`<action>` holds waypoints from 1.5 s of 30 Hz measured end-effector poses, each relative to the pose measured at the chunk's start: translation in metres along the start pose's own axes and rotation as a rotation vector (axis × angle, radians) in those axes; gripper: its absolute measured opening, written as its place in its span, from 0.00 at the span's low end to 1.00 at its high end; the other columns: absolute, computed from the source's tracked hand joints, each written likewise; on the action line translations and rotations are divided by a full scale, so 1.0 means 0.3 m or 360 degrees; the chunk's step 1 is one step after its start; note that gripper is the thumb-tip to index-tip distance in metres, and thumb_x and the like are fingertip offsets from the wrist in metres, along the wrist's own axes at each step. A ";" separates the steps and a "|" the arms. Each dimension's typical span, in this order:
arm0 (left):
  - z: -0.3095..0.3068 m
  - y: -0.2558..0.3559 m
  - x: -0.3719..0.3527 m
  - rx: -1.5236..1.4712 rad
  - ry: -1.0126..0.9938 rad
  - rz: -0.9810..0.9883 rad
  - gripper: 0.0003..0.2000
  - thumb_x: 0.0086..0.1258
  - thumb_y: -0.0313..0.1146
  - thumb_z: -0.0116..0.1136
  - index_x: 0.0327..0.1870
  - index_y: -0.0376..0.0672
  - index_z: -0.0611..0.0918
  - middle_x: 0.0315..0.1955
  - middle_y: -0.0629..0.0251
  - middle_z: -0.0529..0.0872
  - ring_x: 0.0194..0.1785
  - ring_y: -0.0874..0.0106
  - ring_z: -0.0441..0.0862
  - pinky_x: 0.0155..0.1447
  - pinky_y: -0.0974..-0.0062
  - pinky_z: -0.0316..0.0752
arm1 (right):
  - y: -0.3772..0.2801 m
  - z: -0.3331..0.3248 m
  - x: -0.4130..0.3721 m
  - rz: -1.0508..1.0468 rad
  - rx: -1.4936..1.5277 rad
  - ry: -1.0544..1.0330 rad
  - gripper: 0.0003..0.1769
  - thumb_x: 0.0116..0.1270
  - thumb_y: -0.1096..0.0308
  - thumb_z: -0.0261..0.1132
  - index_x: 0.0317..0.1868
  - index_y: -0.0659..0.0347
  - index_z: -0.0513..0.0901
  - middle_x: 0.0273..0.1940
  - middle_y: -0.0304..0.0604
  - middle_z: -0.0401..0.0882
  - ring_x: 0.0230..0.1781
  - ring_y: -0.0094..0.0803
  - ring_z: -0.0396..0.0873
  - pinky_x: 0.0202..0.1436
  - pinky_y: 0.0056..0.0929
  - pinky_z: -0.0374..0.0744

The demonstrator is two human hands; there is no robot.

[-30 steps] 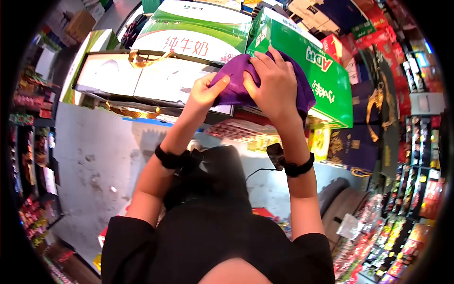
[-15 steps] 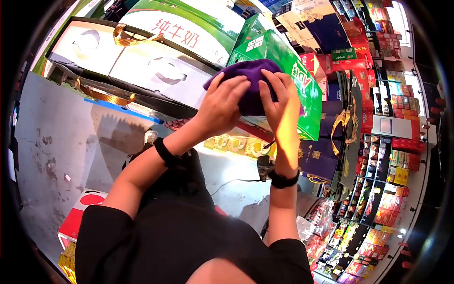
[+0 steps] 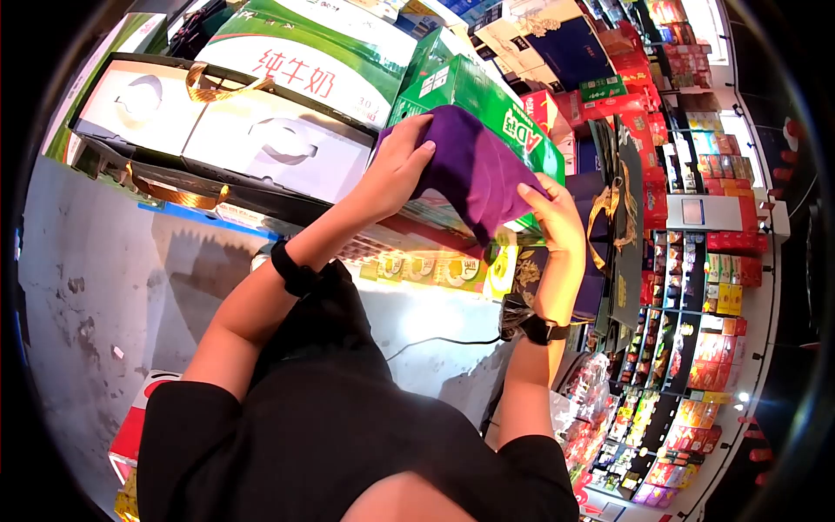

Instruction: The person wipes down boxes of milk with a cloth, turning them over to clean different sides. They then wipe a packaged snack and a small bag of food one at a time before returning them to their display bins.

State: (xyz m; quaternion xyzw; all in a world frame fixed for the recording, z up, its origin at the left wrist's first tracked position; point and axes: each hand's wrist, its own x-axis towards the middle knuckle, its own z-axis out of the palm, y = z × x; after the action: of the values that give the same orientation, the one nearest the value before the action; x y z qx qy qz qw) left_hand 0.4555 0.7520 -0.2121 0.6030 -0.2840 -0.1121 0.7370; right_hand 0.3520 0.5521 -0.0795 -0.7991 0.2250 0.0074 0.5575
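A: What do the hands hold?
B: The left hand [image 3: 396, 170] pinches the top of a purple cloth [image 3: 474, 174]. The right hand [image 3: 550, 219] grips its bottom edge.
A: Where is the cloth?
B: Stretched between them, in front of the green box [image 3: 487, 91].

Cloth [image 3: 474, 170] before carton [image 3: 452, 78]; shelves [image 3: 696, 287] right, floor [image 3: 78, 252] left

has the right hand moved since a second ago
Yes: the right hand slid down from the top of the green box to its lower edge, stretching the purple cloth.
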 end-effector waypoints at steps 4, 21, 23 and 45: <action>0.010 -0.017 0.013 -0.0024 0.0029 0.0074 0.26 0.69 0.35 0.37 0.67 0.34 0.55 0.66 0.48 0.57 0.71 0.62 0.51 0.71 0.71 0.45 | -0.048 -0.106 0.086 -0.0219 -0.0059 0.0288 0.12 0.59 0.74 0.64 0.44 0.67 0.79 0.33 0.34 0.79 0.30 0.17 0.73 0.36 0.14 0.70; 0.022 -0.083 0.065 0.0105 -0.0154 -0.0164 0.27 0.74 0.46 0.27 0.71 0.45 0.46 0.69 0.46 0.45 0.72 0.46 0.41 0.70 0.50 0.44 | 0.003 0.252 0.220 -0.0891 -0.1572 -0.0041 0.29 0.69 0.55 0.49 0.68 0.56 0.58 0.70 0.55 0.46 0.70 0.61 0.43 0.70 0.50 0.45; 0.038 -0.185 0.151 0.0281 -0.0033 0.0322 0.26 0.74 0.44 0.29 0.69 0.42 0.52 0.68 0.44 0.48 0.70 0.45 0.45 0.69 0.49 0.46 | 0.038 0.183 0.357 -0.1555 -0.2120 -0.0242 0.28 0.69 0.56 0.48 0.67 0.57 0.59 0.70 0.56 0.46 0.69 0.62 0.43 0.70 0.49 0.45; 0.108 -0.036 -0.182 0.0147 0.0289 0.0371 0.27 0.69 0.35 0.41 0.68 0.36 0.55 0.67 0.48 0.53 0.71 0.52 0.48 0.71 0.59 0.45 | 0.143 0.341 -0.059 -0.1078 -0.1519 0.0362 0.26 0.66 0.63 0.51 0.64 0.64 0.64 0.66 0.54 0.59 0.68 0.53 0.54 0.69 0.45 0.51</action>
State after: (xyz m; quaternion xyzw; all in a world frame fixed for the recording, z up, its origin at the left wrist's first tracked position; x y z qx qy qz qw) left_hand 0.3951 0.7502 -0.2342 0.6069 -0.2891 0.0423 0.7391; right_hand 0.3449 0.6380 -0.1517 -0.9843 -0.0124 -0.1564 0.0806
